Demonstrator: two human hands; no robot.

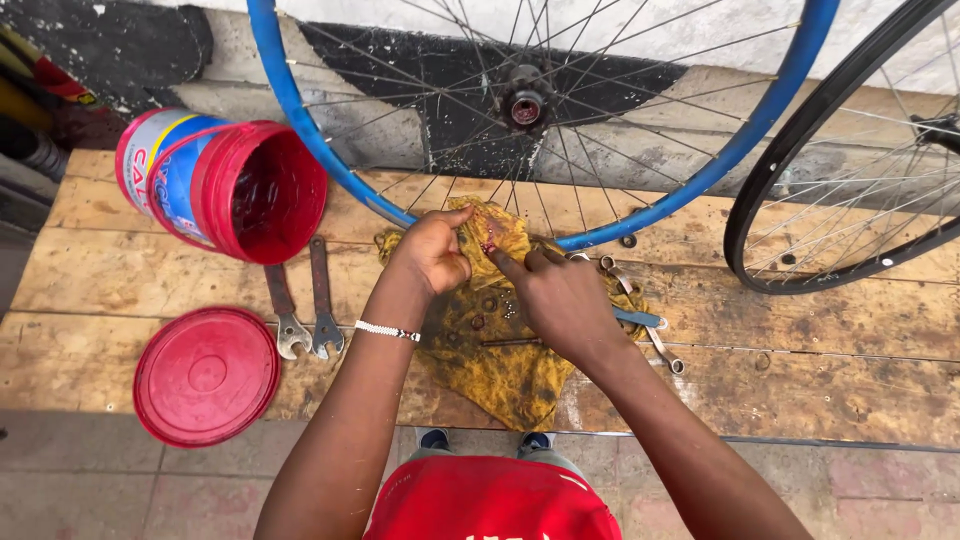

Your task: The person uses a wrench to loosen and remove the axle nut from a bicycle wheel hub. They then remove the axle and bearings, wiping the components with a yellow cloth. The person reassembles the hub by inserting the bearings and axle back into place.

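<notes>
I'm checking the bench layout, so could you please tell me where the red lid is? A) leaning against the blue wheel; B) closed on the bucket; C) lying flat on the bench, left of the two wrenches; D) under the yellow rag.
C: the lid lies flat on the bench, left of the wrenches, while the bucket lies open on its side.

You're at a bike repair workshop, rough outdoor setup. A blue-rimmed wheel (545,110) and a black wheel (850,190) lean on a stained wall, two spanners (305,315) and a greasy yellow rag (500,350) lie on a worn plank bench (800,360).
</notes>
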